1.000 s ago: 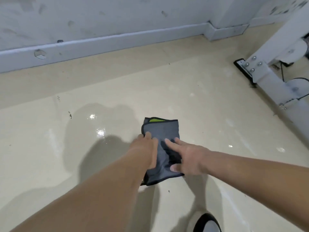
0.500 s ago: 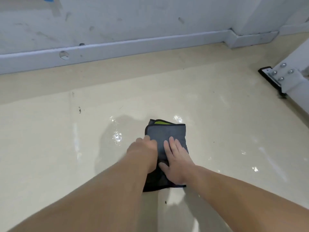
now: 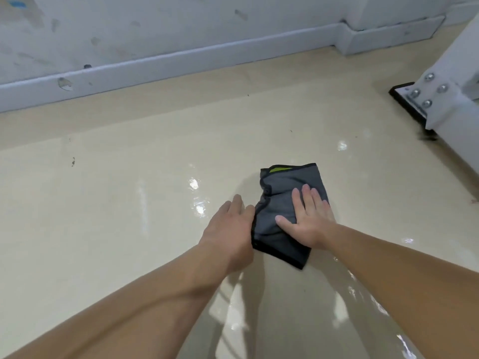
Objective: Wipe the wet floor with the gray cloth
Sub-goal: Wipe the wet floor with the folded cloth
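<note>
Cloth [image 3: 285, 203] lay folded on the floor [image 3: 129, 203], a bit right of the middle of the view. It was gray with a dark edge, and a small green bit peeked out at its far end. The fold likely made it thick, so it could soak up more water.

The right hand [image 3: 309, 221] lay flat on top of the cloth. Its fingers [image 3: 307, 195] were spread wide and straight, not curled around anything. An open palm like that pushes the cloth down hard, so the cloth can rub the floor and not slip away.

The left hand [image 3: 229, 234] sat just beside the cloth, at its left edge. Its fingers were mostly straight and seemed to touch that edge. It was not closed on the cloth. It probably kept the cloth from sliding sideways or bunching up, and the cloth was a little wrinkled there.

Shiny wet spots [image 3: 197, 198] showed on the floor to the left of the hands. More wet shine lay close to the person, between the 2 arms. So the job looked only partly done, with water left to wipe.

A white wall [image 3: 155, 27] ran along the far side. A white frame with 4 bolts [image 3: 427, 92] stood at the right, well apart from the cloth.
</note>
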`<state>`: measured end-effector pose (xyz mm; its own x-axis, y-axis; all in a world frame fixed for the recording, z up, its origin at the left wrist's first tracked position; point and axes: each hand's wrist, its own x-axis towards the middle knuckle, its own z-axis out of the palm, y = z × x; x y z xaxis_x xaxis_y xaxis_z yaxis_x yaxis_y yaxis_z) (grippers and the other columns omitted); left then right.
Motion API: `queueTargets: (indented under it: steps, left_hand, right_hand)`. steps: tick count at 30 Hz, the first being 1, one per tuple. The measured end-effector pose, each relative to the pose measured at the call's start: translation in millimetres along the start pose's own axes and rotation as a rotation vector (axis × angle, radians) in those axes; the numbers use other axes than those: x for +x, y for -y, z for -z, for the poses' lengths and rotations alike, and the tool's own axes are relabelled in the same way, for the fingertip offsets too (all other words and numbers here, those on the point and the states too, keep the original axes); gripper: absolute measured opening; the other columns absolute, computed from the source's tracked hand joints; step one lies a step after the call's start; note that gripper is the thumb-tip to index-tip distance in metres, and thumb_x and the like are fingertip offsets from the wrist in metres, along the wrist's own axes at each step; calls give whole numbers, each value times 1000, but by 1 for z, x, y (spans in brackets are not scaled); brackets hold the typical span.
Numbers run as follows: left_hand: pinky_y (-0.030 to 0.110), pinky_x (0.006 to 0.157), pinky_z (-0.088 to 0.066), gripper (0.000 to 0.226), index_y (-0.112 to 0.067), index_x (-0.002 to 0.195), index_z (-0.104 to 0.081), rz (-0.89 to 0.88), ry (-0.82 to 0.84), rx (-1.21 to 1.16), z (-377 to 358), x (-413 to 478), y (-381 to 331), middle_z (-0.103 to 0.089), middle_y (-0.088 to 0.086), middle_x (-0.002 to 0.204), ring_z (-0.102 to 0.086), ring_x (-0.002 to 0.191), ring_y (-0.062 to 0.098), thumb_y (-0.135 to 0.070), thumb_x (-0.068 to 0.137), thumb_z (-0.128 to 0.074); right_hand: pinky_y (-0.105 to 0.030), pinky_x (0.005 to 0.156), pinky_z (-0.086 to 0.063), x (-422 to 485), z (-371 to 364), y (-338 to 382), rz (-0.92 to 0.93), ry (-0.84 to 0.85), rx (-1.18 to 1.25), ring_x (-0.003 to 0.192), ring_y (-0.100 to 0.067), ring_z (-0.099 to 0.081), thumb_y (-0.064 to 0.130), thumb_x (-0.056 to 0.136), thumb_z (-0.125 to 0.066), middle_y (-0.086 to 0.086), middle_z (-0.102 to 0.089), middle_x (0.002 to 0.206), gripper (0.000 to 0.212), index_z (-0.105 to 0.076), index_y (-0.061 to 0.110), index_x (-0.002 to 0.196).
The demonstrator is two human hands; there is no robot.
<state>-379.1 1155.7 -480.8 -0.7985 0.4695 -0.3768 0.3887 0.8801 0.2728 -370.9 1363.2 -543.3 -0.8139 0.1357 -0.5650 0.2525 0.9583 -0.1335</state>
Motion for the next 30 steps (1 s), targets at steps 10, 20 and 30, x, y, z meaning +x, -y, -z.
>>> queueTargets:
  steps: [10, 20, 30]
  left_hand:
    - [27, 103, -32, 58, -15, 141, -38, -286, -37, 1, -51, 31, -160, -21, 13, 157, -32, 129, 26, -16, 87, -58]
    - [34, 97, -42, 45, -18, 111, -40, -436, 39, 123, -69, 16, -177, -39, 6, 120, -38, 103, 23, -19, 69, -55]
    - [25, 114, -25, 67, -14, 152, -29, -439, 129, 98, -59, -1, -187, -17, 8, 164, -22, 145, 24, -13, 89, -52]
  right_hand:
    - [-43, 126, 8, -39, -1, -172, -358, -103, 152, 154, -19, 24, 96, 76, -20, -2, 27, 168, 118, 19, 23, 160]
    - [-43, 127, 2, -146, -98, -157, -231, -283, 118, 157, -24, 14, 94, 77, -2, -9, 13, 170, 112, 9, 21, 162]
    - [-46, 126, 7, -110, -50, -209, -645, -153, 237, 155, -26, 22, 95, 77, -8, -11, 23, 168, 117, 19, 19, 160]
